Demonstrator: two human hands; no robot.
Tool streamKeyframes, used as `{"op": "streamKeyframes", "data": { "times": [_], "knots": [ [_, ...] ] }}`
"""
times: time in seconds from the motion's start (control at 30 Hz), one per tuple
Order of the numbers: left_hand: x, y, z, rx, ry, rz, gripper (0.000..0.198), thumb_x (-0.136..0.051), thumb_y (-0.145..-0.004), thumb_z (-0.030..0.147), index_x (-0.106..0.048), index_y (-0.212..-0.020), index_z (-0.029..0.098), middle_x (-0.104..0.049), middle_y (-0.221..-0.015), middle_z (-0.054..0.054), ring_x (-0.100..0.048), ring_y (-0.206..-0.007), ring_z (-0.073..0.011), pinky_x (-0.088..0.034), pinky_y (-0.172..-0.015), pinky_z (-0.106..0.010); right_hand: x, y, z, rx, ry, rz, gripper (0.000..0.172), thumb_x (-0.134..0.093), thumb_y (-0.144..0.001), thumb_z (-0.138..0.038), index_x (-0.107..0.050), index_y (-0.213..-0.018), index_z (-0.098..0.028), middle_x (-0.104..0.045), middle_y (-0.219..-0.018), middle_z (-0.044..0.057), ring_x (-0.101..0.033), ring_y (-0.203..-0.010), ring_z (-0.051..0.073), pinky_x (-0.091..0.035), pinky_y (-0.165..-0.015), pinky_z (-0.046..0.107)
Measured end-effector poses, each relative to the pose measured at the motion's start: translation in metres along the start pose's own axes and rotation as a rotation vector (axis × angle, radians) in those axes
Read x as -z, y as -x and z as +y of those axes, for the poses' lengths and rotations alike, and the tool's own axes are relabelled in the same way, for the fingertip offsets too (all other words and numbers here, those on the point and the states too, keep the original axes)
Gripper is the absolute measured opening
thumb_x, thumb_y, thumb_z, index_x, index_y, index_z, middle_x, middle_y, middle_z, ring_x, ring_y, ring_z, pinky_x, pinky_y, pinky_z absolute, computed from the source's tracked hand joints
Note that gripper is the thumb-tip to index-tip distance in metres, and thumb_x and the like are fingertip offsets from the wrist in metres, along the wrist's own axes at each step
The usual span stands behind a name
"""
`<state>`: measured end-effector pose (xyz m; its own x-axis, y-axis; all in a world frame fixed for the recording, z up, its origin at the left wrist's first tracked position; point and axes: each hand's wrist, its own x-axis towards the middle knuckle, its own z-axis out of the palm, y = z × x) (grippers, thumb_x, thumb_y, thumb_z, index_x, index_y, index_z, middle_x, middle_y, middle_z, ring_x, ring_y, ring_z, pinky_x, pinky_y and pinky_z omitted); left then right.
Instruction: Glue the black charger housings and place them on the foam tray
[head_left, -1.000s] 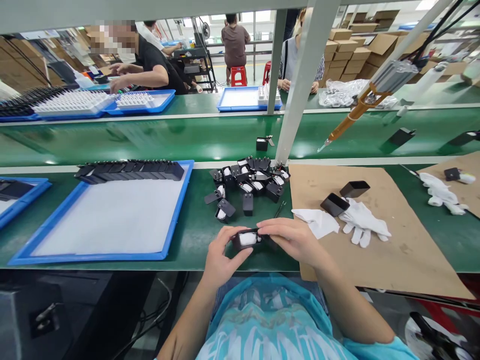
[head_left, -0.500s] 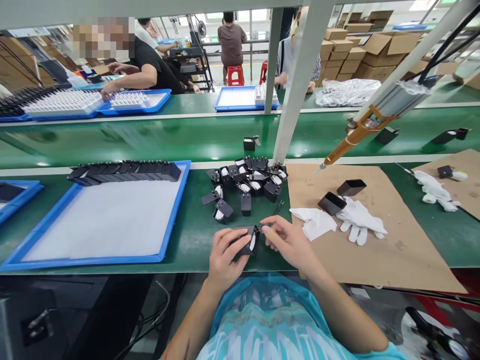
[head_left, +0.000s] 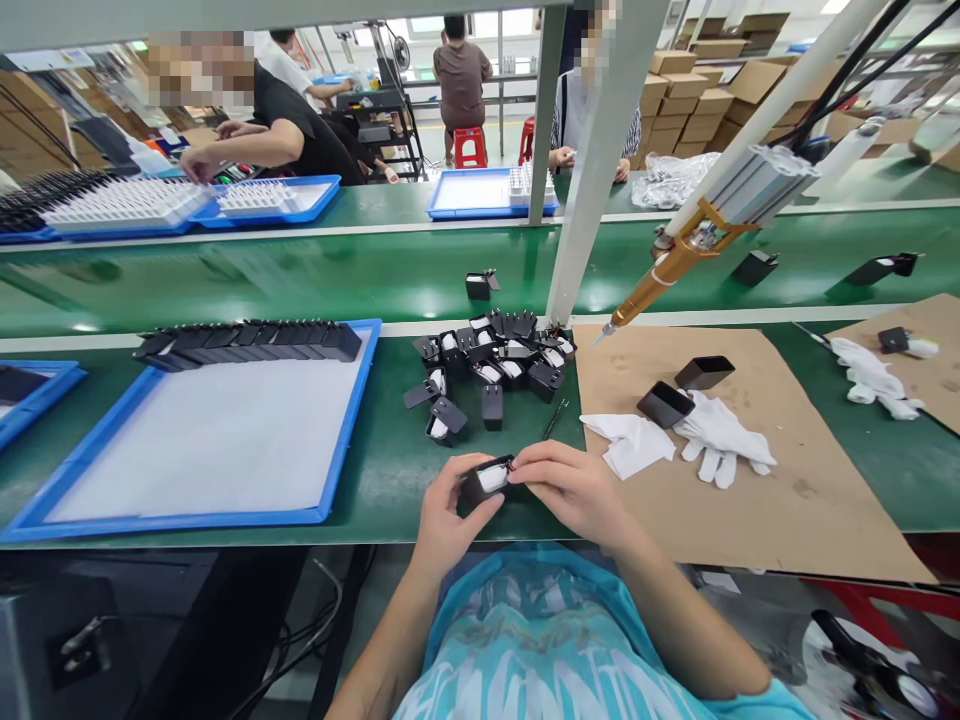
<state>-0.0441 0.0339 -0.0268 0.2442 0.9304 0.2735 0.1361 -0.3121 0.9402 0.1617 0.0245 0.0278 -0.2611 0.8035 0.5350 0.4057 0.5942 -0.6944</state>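
Observation:
Near the table's front edge, my left hand (head_left: 448, 515) grips a small black plastic case (head_left: 471, 489), thumb in front and fingers behind. The case's open side faces up and shows a white insert (head_left: 493, 478). My right hand (head_left: 566, 485) is closed at the case's right end, fingertips pinched beside a bit of red; what they pinch is too small to make out. Dark tweezers (head_left: 555, 419) lie just beyond my right hand. Farther back is a pile of similar black cases (head_left: 491, 350), several with white inserts, some with lids hanging off.
A blue-rimmed tray (head_left: 330, 480) at left holds a row of black cases (head_left: 247, 343). Brown cardboard (head_left: 750, 520) at right carries white gloves (head_left: 724, 440), a white cloth (head_left: 626, 442) and two empty black shells (head_left: 666, 404). An orange-bodied dispenser (head_left: 652, 285) hangs above. Beyond runs a green conveyor (head_left: 337, 280); co-workers sit across.
The held case has turned, bringing its white insert upward. My right fingers have moved left onto its end. Cases on the conveyor have shifted left, and the dispenser has swung left.

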Motion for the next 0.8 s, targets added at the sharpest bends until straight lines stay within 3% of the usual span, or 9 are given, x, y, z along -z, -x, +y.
{"op": "streamKeyframes", "data": {
  "times": [0.13,0.23,0.3,0.4,0.5,0.67,0.73,0.8],
  "knots": [
    [0.004,-0.002,-0.002,0.229,0.277,-0.150,0.037,-0.072,-0.080,0.036,-0.062,-0.111,0.019,-0.069,-0.100,-0.008,-0.067,-0.091,-0.0208,-0.055,-0.079,-0.031,0.015,-0.002,0.007,0.156,0.010,-0.168,0.029,-0.048,-0.092,-0.006,-0.070,-0.099,-0.023,-0.072,-0.098,0.006,-0.068,-0.087,0.014,-0.057,-0.074,0.026],
    [0.001,-0.001,-0.001,0.223,0.374,-0.161,0.036,-0.069,-0.082,0.042,-0.063,-0.108,0.019,-0.070,-0.096,-0.008,-0.068,-0.085,-0.0205,-0.055,-0.073,-0.031,0.021,-0.001,0.011,0.152,-0.085,-0.183,0.029,-0.050,-0.092,-0.006,-0.070,-0.103,-0.024,-0.072,-0.102,0.006,-0.068,-0.090,0.014,-0.057,-0.078,0.026],
    [-0.002,0.000,0.001,0.097,0.324,-0.076,0.033,-0.069,-0.083,0.037,-0.060,-0.110,0.021,-0.070,-0.101,-0.008,-0.068,-0.090,-0.0215,-0.056,-0.075,-0.033,0.020,0.002,0.010,0.052,-0.090,-0.069,0.025,-0.053,-0.092,-0.011,-0.069,-0.105,-0.025,-0.072,-0.106,0.006,-0.068,-0.096,0.016,-0.058,-0.082,0.029],
    [-0.006,0.003,0.007,-0.243,-0.006,0.121,0.035,-0.070,-0.080,0.017,-0.056,-0.111,0.025,-0.068,-0.111,-0.008,-0.063,-0.105,-0.0224,-0.054,-0.086,-0.040,0.012,0.010,0.004,-0.322,-0.141,0.169,0.016,-0.054,-0.094,-0.025,-0.068,-0.101,-0.023,-0.072,-0.089,0.005,-0.068,-0.077,0.015,-0.060,-0.068,0.027],
    [-0.008,0.004,0.012,-0.530,-0.406,0.232,0.038,-0.070,-0.076,0.008,-0.056,-0.106,0.027,-0.070,-0.109,-0.006,-0.062,-0.102,-0.0211,-0.053,-0.085,-0.041,-0.002,0.016,-0.004,-0.622,-0.352,0.168,0.027,-0.054,-0.092,-0.042,-0.067,-0.095,-0.019,-0.064,-0.067,0.001,-0.061,-0.054,0.011,-0.055,-0.050,0.022],
    [-0.016,0.006,0.012,-0.710,-0.659,0.309,0.033,-0.069,-0.076,0.007,-0.057,-0.100,0.025,-0.071,-0.100,-0.006,-0.062,-0.096,-0.0209,-0.055,-0.080,-0.037,-0.021,0.014,-0.006,-0.702,-0.535,0.151,0.031,-0.052,-0.092,-0.049,-0.061,-0.093,-0.019,-0.057,-0.056,-0.004,-0.057,-0.049,0.010,-0.052,-0.048,0.021],
    [-0.018,0.006,0.011,-0.703,-0.680,0.325,0.033,-0.069,-0.076,0.008,-0.056,-0.101,0.026,-0.070,-0.100,-0.006,-0.062,-0.096,-0.0210,-0.055,-0.079,-0.037,-0.023,0.013,-0.003,-0.666,-0.530,0.172,0.027,-0.053,-0.092,-0.045,-0.058,-0.087,-0.019,-0.055,-0.056,-0.004,-0.057,-0.050,0.010,-0.052,-0.049,0.021],
    [-0.019,0.006,0.011,-0.665,-0.657,0.328,0.033,-0.068,-0.078,0.010,-0.055,-0.103,0.027,-0.069,-0.101,-0.006,-0.062,-0.095,-0.0209,-0.055,-0.077,-0.038,-0.021,0.014,-0.001,-0.548,-0.427,0.177,0.019,-0.055,-0.093,-0.038,-0.060,-0.088,-0.020,-0.061,-0.069,-0.001,-0.061,-0.059,0.011,-0.055,-0.056,0.023]
  ]
}}
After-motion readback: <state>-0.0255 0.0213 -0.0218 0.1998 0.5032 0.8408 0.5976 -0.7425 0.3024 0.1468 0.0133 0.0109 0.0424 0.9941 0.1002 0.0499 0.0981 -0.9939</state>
